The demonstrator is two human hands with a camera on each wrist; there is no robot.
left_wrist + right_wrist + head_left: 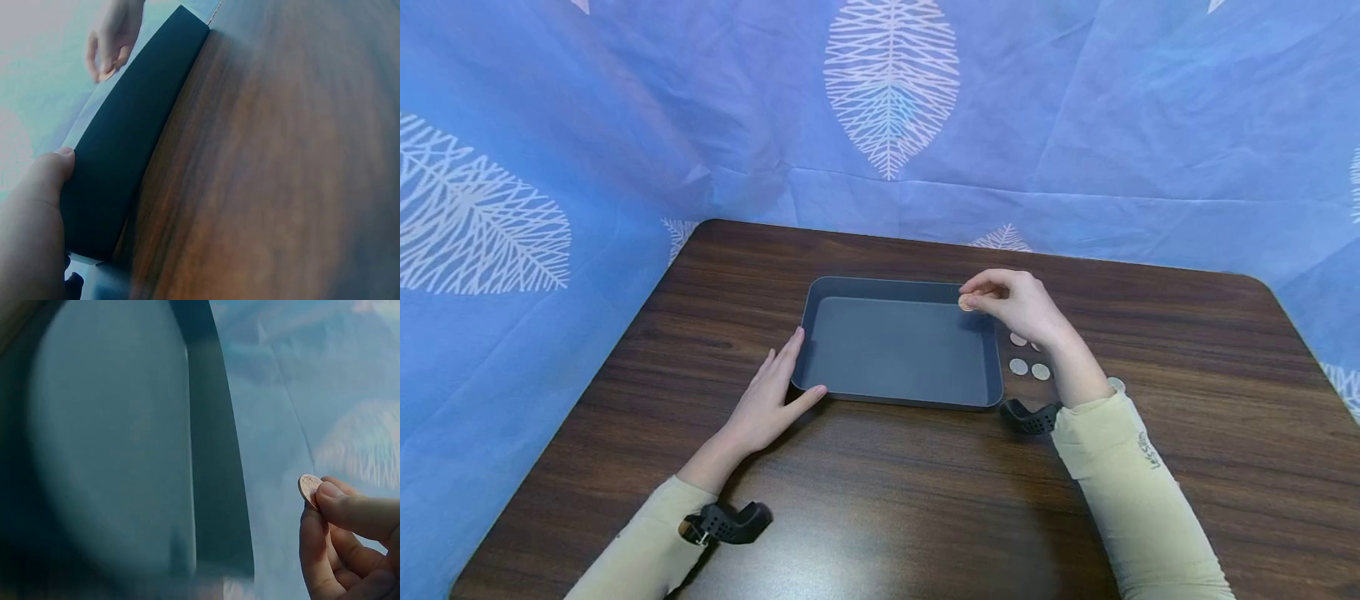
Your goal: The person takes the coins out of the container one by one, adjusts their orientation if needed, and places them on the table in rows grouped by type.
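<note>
Right hand pinches a small round copper coin over the 2 o'clock corner of the shallow dark grey rectangular tray. Left hand, fingers straight, presses the tray's 8 o'clock corner. Loose silver coins lie just beside the 3 o'clock rim. Dark wood-grain table, blue leaf-print cloth behind.

Head view: looking forward and down from above at the table, taking in the whole tray.
Left wrist view: sitting low and close, facing along the tray wall.
Right wrist view: hovering close above the tray.
Shared: all three are showing the tray.
</note>
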